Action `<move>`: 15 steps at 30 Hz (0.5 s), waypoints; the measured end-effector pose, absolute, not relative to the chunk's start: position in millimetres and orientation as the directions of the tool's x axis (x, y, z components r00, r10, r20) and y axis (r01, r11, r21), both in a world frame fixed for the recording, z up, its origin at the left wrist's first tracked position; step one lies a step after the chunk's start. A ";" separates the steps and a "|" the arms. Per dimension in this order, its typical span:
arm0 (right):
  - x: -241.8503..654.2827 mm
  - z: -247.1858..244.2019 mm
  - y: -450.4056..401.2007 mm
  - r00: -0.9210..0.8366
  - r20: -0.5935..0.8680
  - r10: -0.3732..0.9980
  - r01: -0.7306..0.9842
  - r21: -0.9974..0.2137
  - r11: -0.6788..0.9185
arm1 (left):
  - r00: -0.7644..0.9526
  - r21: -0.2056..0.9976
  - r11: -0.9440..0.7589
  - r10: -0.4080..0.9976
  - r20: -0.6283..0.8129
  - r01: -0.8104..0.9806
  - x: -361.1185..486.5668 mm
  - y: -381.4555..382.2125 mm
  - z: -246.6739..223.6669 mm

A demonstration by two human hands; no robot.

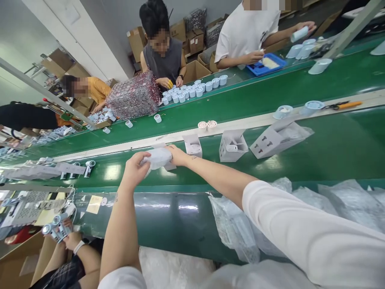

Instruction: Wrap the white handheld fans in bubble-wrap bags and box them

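Note:
Over the green conveyor belt, both my hands hold a whitish translucent plastic bag, stretched sideways between them. My left hand is closed on its left end, thumb on top. At the other end my right hand has its fingers closed on the bag. What the bag contains cannot be made out. Partly hidden behind the bag and my right hand is a white box. Just right of my right hand stands an open white carton, with something pale inside.
Further right are another open carton and a tilted box with a bag sticking out. Plastic bags lie near my right arm. Co-workers sit across the line, by rows of light-blue cups. Lower left, another person holds light-blue devices.

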State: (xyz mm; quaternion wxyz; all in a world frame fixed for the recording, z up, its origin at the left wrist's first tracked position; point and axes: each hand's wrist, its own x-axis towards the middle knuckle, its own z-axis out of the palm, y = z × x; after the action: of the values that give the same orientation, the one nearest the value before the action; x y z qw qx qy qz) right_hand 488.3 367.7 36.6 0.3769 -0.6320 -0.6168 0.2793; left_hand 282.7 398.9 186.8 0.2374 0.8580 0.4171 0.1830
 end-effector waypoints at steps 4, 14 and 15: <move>487.3 37.3 368.2 0.069 0.104 0.992 0.555 -0.830 0.048 | 0.391 0.424 -0.344 0.920 -0.026 0.838 302.8 419.7 184.5; 475.6 28.3 374.8 0.137 0.124 0.983 0.561 -0.827 0.026 | 0.420 0.049 -0.417 0.899 -0.126 0.907 390.3 421.2 166.1; 478.4 27.1 374.1 0.129 0.124 0.984 0.557 -0.830 0.032 | 0.396 0.056 -0.392 0.905 -0.158 0.918 390.0 418.8 160.0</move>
State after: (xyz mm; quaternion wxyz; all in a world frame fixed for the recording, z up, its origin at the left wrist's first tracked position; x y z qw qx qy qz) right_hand 478.4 374.1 27.1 0.3925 -0.6405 -0.6015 0.2717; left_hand 390.0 418.8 160.0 0.0669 0.8327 0.5473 -0.0510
